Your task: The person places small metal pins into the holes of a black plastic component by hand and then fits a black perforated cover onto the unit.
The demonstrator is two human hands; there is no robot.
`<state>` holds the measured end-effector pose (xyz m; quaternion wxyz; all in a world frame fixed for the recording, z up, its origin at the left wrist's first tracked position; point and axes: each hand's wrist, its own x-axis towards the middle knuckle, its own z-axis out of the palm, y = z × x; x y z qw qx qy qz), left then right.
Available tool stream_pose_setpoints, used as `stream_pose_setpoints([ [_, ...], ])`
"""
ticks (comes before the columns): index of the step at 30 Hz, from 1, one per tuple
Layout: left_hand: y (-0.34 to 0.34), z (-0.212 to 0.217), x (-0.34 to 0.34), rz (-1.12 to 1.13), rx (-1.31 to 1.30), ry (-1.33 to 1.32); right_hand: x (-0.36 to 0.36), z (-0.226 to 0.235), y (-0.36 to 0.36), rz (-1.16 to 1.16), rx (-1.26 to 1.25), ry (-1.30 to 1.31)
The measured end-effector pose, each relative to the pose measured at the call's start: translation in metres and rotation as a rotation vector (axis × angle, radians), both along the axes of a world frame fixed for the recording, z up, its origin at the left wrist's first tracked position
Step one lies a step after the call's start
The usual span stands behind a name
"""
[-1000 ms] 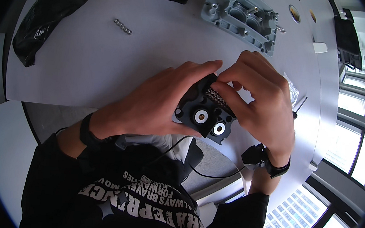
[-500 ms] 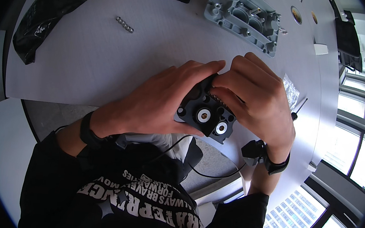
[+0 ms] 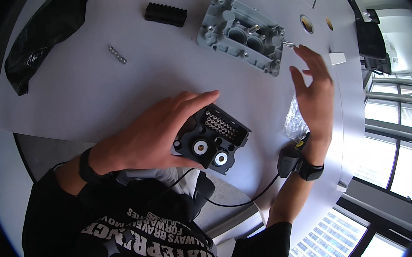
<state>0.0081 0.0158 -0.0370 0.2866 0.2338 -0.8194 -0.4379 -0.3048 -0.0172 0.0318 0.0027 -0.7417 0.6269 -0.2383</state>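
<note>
Left hand (image 3: pixel 153 131) is holding a black socket block (image 3: pixel 213 139) above the near edge of the desk (image 3: pixel 135 92). Its slotted face is turning up to view, rows of small metal pieces (image 3: pixel 219 124) filling much of the slot; the right end is showing dark, with none visible there.

Step in hand, by my reading: small pieces are being set into that slot, and a fetch is now being made. The next move is probably calling for a narrow fingertip pinch on another small piece, with the left hand keeping the block steady.

Right hand (image 3: pixel 316 97) is hovering well apart from the block, over the far right. Its fingers are standing wide, thumb apart from index, nothing visible between them. Index tip is pointing at loose metal bits (image 3: pixel 288 44) lying by the right end of a grey housing (image 3: pixel 242 35); whether it is touching them, I cannot tell.

Left fingers are gripping the block from its left side, one lying along the far edge, another along the near edge.
</note>
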Motion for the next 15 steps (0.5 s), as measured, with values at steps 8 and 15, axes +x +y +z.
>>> stream_pose_setpoints([
  [8,0.0,-0.002,-0.002,0.001,-0.022,-0.005,-0.03,-0.045,-0.006,-0.026,0.282,0.065],
  [15,0.001,-0.003,-0.004,0.0,-0.02,-0.008,-0.038,-0.045,-0.021,-0.05,0.177,0.07],
])
